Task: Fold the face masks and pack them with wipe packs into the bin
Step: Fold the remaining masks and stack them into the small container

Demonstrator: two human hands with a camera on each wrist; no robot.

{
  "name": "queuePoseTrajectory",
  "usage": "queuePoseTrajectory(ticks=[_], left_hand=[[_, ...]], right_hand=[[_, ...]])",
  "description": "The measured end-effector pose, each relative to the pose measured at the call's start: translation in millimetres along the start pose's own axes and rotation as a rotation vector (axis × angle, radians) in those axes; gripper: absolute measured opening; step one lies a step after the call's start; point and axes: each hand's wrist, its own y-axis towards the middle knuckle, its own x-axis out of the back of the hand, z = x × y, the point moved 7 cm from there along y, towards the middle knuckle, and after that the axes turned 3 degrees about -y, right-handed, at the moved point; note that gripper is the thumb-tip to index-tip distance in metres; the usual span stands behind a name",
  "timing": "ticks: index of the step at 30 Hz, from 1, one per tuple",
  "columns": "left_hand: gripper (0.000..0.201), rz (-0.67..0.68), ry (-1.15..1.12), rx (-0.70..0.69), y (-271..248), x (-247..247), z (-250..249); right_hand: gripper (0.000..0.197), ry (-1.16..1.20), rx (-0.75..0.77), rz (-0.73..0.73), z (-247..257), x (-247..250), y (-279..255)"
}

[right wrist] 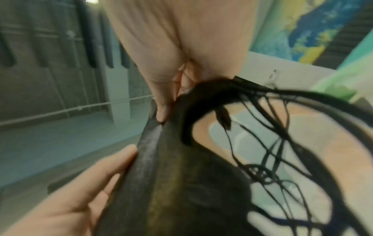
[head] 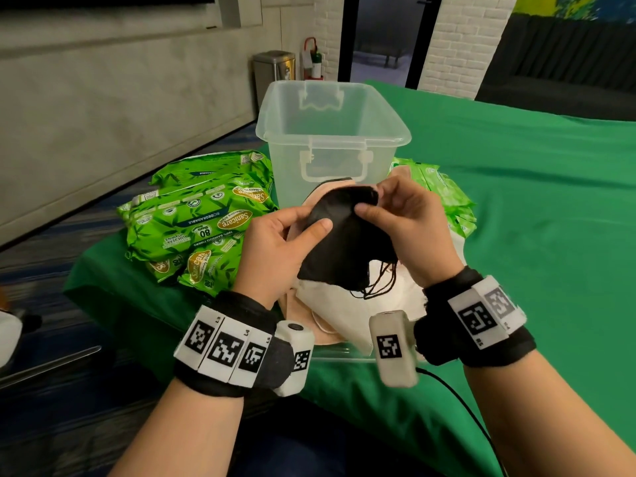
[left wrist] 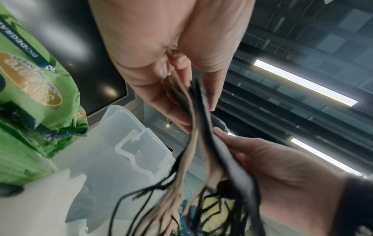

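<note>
Both hands hold a black face mask [head: 339, 239] up in front of the clear plastic bin [head: 330, 139]. My left hand [head: 285, 242] grips its left side, thumb on the front. My right hand [head: 395, 218] pinches the upper right edge. Black ear loops [head: 375, 284] dangle below the mask. The left wrist view shows the mask [left wrist: 201, 127] edge-on between the two hands. In the right wrist view the mask [right wrist: 171, 183] fills the lower frame with loops [right wrist: 268, 159] trailing right. White and beige masks [head: 344, 311] lie underneath on the table. Green wipe packs [head: 196, 222] are piled left of the bin.
More green wipe packs [head: 444, 194] lie right of the bin. A green cloth [head: 533, 218] covers the table, whose left edge runs close to the wipe pile. A metal waste bin [head: 273, 74] and a fire extinguisher [head: 315, 60] stand by the far wall.
</note>
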Motion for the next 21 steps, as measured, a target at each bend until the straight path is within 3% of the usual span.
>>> queuePoseTrajectory(ticks=[4,10,13,16,21], left_hand=[[0.009,0.000,-0.083,0.028,-2.9,-3.0,-1.7],[0.015,-0.007,-0.104,0.022,-6.0,-6.7,-3.7],[0.018,-0.014,-0.089,-0.001,-4.9,-4.4,-5.1],[0.024,0.017,-0.041,-0.028,-4.1,-7.4,-7.7],[0.039,0.069,-0.063,-0.106,-4.2,-8.4,-11.3]], right_hand=[[0.022,0.218,-0.146,-0.050,-11.3,-0.3,0.1],[0.024,0.175,-0.146,-0.008,-5.7,-9.1,1.5],[0.005,0.234,-0.194,0.058,-8.2,-15.4,1.9],[0.023,0.318,-0.270,0.074,-14.4,-19.6,1.5],[0.010,0.294,-0.236,0.106,-10.6,-22.2,1.8]])
